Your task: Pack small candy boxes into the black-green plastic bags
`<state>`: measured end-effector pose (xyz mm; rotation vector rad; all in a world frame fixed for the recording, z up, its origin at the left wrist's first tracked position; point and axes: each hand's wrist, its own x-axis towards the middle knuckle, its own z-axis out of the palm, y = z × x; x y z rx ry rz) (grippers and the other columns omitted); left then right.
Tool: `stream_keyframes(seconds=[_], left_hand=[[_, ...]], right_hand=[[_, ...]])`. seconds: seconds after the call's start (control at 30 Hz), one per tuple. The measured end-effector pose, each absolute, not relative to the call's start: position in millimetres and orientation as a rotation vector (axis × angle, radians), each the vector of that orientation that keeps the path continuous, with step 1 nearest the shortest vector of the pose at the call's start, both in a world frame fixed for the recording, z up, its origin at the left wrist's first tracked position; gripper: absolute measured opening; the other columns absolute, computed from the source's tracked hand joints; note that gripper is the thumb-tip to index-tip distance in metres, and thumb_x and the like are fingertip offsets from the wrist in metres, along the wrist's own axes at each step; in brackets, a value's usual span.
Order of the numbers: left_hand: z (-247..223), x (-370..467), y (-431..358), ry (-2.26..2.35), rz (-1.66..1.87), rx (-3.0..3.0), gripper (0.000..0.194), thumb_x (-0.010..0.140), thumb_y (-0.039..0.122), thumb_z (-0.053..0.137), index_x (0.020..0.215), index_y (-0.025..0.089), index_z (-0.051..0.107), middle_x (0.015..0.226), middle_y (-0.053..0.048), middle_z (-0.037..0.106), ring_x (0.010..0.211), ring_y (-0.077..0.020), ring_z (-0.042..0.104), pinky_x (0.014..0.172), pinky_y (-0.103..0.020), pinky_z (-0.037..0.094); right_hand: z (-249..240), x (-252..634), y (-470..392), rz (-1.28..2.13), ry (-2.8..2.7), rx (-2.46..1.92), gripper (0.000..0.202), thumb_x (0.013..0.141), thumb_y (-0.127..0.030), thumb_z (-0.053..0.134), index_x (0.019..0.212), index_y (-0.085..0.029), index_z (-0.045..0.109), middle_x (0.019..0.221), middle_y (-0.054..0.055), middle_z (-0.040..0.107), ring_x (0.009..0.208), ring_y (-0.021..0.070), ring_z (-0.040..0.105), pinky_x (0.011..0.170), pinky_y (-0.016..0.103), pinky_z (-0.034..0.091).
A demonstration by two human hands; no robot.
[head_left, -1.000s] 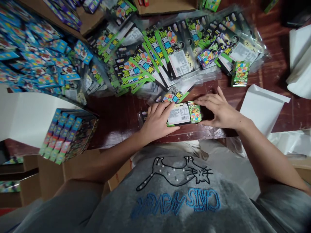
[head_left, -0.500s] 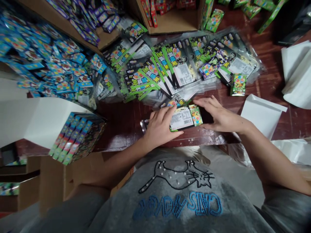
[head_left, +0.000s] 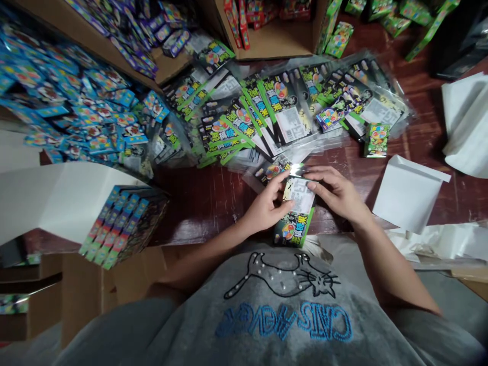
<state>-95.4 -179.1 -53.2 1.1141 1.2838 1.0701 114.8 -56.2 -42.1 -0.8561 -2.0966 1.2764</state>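
My left hand (head_left: 269, 206) grips the left side of a black-and-green printed candy packet (head_left: 292, 229), thumb on its front near the white label. My right hand (head_left: 337, 192) pinches its upper right corner, the thumb over the label and the fingers along the top. The packet stands lengthwise toward my body, over the table's front edge, and its clear plastic top catches the light. Just beyond my hands lies another black packet (head_left: 272, 170) in clear plastic. A small green candy box (head_left: 377, 140) rests on the table to the right, apart from my hands.
A spread of plastic-bagged black packets (head_left: 285, 109) covers the table's middle. Blue candy boxes (head_left: 99, 112) heap at the left. Cardboard boxes behind hold purple packs (head_left: 168, 30) and red packs (head_left: 263, 12). A striped box stack (head_left: 114, 226) stands left; a white envelope (head_left: 409, 193) lies right.
The packet has turned from lying crosswise on the table to lengthwise toward my body. My right hand has closed on its upper corner; my left hand has shifted from lying over it to gripping its side.
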Motion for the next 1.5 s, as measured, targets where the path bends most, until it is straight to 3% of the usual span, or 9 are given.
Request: stream_keyframes(seconds=[0.1,0.3,0.4,0.53,0.73,0.93,1.2,1.3,1.5], left_hand=[[-52,-112,-176,1.248,1.050,1.092,0.074,0.092,0.035,0.078,0.156,0.028,0.041,0.126,-0.011,0.072,0.104,-0.0251,0.077,0.088,-0.042,0.068],[-38,-128,-151,1.350,0.993,1.328,0.030,0.101,0.042,0.068,0.124,0.024,0.067,0.121,-0.009,0.076,0.109,-0.0230,0.075,0.095,-0.041,0.064],[-35,-121,-137,1.379,1.065,1.311,0.023,0.105,0.043,0.063,0.106,0.021,0.072,0.120,-0.009,0.079,0.116,-0.0232,0.074,0.106,-0.044,0.058],[-35,-110,-130,1.423,1.126,1.122,0.025,0.100,0.039,0.070,0.117,0.021,0.070,0.110,-0.007,0.081,0.104,-0.0194,0.076,0.098,-0.038,0.060],[-19,-109,-125,1.380,0.943,1.273,0.021,0.096,0.039,0.072,0.092,0.019,0.077,0.105,-0.006,0.082,0.099,-0.0170,0.075,0.094,-0.032,0.059],[-4,-103,-110,1.378,0.828,1.278,0.016,0.090,0.034,0.073,0.091,0.018,0.076,0.088,-0.004,0.080,0.079,-0.0143,0.073,0.076,-0.027,0.058],[-9,-99,-106,1.192,0.733,1.334,0.018,0.086,0.038,0.083,0.094,0.022,0.079,0.101,-0.005,0.083,0.092,-0.0178,0.078,0.086,-0.031,0.062],[-12,-94,-103,1.166,0.692,1.465,0.015,0.091,0.036,0.078,0.087,0.021,0.077,0.099,-0.005,0.082,0.093,-0.0175,0.077,0.087,-0.031,0.059],[-15,-95,-87,1.325,0.464,1.747,0.016,0.099,0.033,0.068,0.109,0.022,0.074,0.103,-0.004,0.081,0.092,-0.0201,0.075,0.085,-0.035,0.060]], right_hand=[[-52,118,-79,1.334,-1.885,-0.970,0.053,0.097,-0.044,0.075,0.146,-0.032,0.057,0.147,0.011,0.066,0.120,0.0251,0.073,0.096,0.044,0.067],[-53,119,-107,1.490,-1.623,-1.082,0.037,0.096,-0.046,0.076,0.127,-0.032,0.062,0.101,0.000,0.075,0.076,0.0178,0.072,0.068,0.034,0.066],[-45,120,-106,1.470,-1.618,-1.097,0.026,0.096,-0.044,0.077,0.117,-0.029,0.070,0.112,0.004,0.079,0.089,0.0204,0.076,0.080,0.039,0.068],[-38,124,-103,1.387,-1.570,-1.063,0.035,0.100,-0.036,0.073,0.134,-0.031,0.070,0.136,0.007,0.078,0.125,0.0231,0.075,0.107,0.048,0.063],[-25,134,-93,1.509,-1.594,-1.107,0.012,0.094,-0.036,0.081,0.103,-0.030,0.085,0.113,0.003,0.085,0.107,0.0201,0.079,0.102,0.040,0.064],[-14,134,-83,1.648,-1.359,-1.331,0.026,0.085,-0.048,0.088,0.089,-0.023,0.082,0.085,0.002,0.083,0.073,0.0149,0.072,0.070,0.029,0.059],[-13,166,-88,1.782,-1.558,-1.115,0.032,0.095,-0.057,0.076,0.100,-0.027,0.086,0.111,0.006,0.084,0.101,0.0196,0.078,0.093,0.038,0.062],[-9,188,-74,1.568,-1.865,-1.008,0.031,0.101,-0.054,0.070,0.104,-0.028,0.085,0.123,0.008,0.081,0.116,0.0231,0.076,0.103,0.043,0.060],[-11,288,14,0.348,-2.202,-1.676,0.037,0.106,-0.036,0.054,0.135,-0.022,0.072,0.136,0.017,0.073,0.128,0.0358,0.064,0.115,0.060,0.046]])
